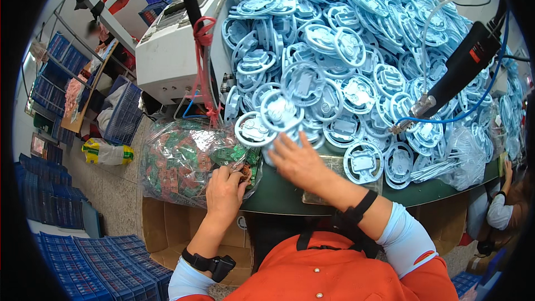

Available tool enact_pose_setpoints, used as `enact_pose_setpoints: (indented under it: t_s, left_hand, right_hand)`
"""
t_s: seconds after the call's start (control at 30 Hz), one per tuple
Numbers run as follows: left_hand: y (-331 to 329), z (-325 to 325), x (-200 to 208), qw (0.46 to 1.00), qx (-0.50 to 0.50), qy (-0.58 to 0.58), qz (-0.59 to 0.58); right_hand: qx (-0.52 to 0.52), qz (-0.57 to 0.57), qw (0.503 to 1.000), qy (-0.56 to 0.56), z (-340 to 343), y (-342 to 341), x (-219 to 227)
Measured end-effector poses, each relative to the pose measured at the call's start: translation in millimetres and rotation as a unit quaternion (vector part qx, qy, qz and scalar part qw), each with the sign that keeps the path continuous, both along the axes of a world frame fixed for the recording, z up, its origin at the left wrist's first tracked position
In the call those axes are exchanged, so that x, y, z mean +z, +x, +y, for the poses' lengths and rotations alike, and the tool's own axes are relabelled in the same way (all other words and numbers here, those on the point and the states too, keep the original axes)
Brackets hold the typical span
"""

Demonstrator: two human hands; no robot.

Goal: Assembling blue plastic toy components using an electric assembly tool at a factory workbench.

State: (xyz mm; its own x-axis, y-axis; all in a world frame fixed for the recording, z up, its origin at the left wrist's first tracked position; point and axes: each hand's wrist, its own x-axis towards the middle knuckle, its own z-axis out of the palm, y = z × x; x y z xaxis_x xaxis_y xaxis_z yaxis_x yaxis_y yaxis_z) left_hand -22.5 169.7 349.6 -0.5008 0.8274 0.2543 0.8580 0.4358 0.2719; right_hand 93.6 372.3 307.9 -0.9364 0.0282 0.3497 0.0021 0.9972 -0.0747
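Observation:
A clear plastic bag (184,159) full of small green and reddish flat pieces, like circuit boards, lies at the table's left front edge. My left hand (224,194) is at the bag's right side, its fingers curled together over the pieces; what they grip is hidden. My right hand (301,164) reaches over the front of a large heap of light-blue round plastic parts (359,93), fingers apart. Its fingertips are close to a light-blue ring-shaped part (281,110) at the heap's edge. I cannot tell whether they touch it.
A black powered tool (465,69) with a blue hose hangs over the heap's right side. A white machine (173,50) stands left of the heap. Cardboard boxes (184,228) sit below the table's edge. Blue crates (100,267) stand at left. Another person's hand (507,171) shows at far right.

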Motion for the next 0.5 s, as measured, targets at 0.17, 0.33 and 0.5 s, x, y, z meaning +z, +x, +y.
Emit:
enact_pose_setpoints:
  t_s: [0.17, 0.33, 0.5]
  left_hand:
    - [-9, 1, 9, 0.999, 0.018, 0.032, 0.027]
    - [-33, 7, 6, 0.993, 0.055, 0.047, 0.098]
    - [-47, 9, 5, 0.99, 0.056, 0.074, 0.109]
  right_hand:
    - [-0.08, -0.03, 0.996, 0.034, 43, -12, 18]
    - [-0.066, -0.053, 0.996, 0.012, 22, 5, 42]
    - [0.116, 0.124, 0.983, -0.077, -27, -17, 34]
